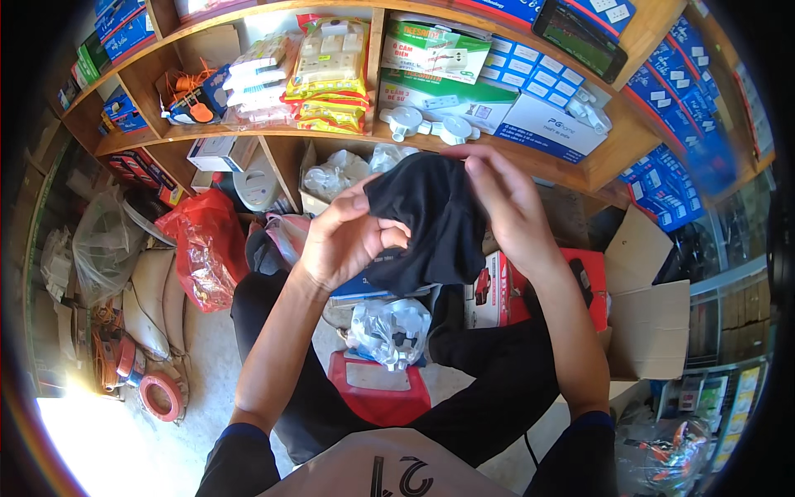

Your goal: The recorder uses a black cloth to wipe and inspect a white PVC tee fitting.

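In the head view a black cloth (438, 223) hangs bunched in front of me at chest height, between both hands. My left hand (341, 233) grips its left edge, with the thumb near the top and some fingertips showing below the cloth. My right hand (506, 202) holds the cloth's upper right side, thumb in front and the other fingers partly hidden behind. Below the cloth, a see-through plastic bag of white round electrical fittings (390, 332) rests at the front of a red plastic stool (379, 388), between my legs.
Wooden shelves (348, 133) ahead carry boxes, packaged sockets and a phone (581, 40) with a lit screen. A red plastic bag (208, 248) stands left. Right are a red box (587, 279) and an open cardboard box (649, 329). A red wire coil (161, 396) lies on the floor.
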A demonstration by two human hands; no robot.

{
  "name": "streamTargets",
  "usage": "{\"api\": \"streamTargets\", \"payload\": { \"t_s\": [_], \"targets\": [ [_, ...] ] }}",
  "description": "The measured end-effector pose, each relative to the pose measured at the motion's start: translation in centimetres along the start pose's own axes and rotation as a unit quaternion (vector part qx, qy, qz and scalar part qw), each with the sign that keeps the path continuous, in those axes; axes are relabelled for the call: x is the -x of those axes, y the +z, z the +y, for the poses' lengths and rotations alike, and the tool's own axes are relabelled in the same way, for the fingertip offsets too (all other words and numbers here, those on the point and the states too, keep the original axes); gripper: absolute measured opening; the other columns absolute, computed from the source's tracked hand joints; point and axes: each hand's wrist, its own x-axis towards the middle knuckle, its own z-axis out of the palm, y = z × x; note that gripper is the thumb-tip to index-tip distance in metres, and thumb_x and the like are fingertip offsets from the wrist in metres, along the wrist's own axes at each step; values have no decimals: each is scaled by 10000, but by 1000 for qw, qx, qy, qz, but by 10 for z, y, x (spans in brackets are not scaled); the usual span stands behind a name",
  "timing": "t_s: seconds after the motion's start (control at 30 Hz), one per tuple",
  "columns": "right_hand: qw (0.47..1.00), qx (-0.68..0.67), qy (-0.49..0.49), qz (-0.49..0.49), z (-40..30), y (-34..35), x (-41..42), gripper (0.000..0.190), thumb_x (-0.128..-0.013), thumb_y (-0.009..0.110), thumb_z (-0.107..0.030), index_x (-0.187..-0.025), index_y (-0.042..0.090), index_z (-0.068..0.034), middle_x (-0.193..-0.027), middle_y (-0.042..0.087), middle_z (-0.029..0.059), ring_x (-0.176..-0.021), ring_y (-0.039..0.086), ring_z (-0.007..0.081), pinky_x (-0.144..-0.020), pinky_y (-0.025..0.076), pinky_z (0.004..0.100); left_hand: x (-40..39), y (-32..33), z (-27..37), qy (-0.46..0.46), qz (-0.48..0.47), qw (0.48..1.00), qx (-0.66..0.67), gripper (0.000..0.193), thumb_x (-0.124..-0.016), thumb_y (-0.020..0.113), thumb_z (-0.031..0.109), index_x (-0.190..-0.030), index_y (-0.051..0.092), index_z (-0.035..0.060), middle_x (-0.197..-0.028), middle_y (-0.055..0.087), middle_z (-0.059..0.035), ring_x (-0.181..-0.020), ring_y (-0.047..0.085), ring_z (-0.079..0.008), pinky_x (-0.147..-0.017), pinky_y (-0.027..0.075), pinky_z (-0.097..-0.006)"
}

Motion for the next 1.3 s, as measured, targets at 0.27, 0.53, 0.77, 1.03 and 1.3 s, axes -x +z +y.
{"api": "streamTargets", "payload": {
  "t_s": [0.27, 0.53, 0.77, 1.03, 1.3],
  "targets": [
    [994, 59, -84, -48, -1, 5, 6, 362, -1061, 559, -320, -1263, 574, -20, -1180, 631, 97, -1166, 572, 167, -1030, 423, 328, 4, 30, 0, 94, 28, 965, -245, 708, -854, 776, 407, -1287, 521, -92, -1138, 669, -127, -931, 702, -197, -806, 607, -367],
    [983, 62, -128, -117, -11, -10, 8, 482, -1030, 615, -302, -1404, 513, -17, -1383, 574, 108, -1303, 530, 207, -1094, 404, 355, 3, 30, -7, 119, 33, 969, -213, 544, -892, 761, 355, -1238, 529, 5, -1124, 671, -103, -981, 702, -180, -793, 599, -325],
    [996, 47, -76, -19, -9, -20, 3, 448, -1012, 651, -264, -1356, 574, 12, -1341, 632, 112, -1266, 562, 175, -1071, 429, 335, -4, 30, -2, 121, -74, 989, -32, 342, -955, 675, 260, -1176, 441, 145, -1205, 639, -125, -1113, 656, -229, -918, 544, -438],
    [988, 122, -96, 24, -11, -6, 8, 497, -962, 720, -313, -1306, 609, 28, -1206, 704, 129, -1093, 639, 116, -920, 502, 287, -7, 24, -25, 279, 186, 880, -336, 377, -1011, 624, 200, -1352, 539, 64, -1299, 632, -56, -1232, 580, -162, -1053, 450, -351],
    [934, 346, -39, 76, 1, 11, 11, 476, -1000, 618, -418, -912, 666, 48, -681, 621, 229, -647, 643, 414, -617, 473, 480, -9, 5, -16, 280, 172, 821, -467, 230, -1030, 618, 184, -1019, 681, -37, -1116, 628, -42, -995, 565, -110, -908, 433, -256]
  ]
}}
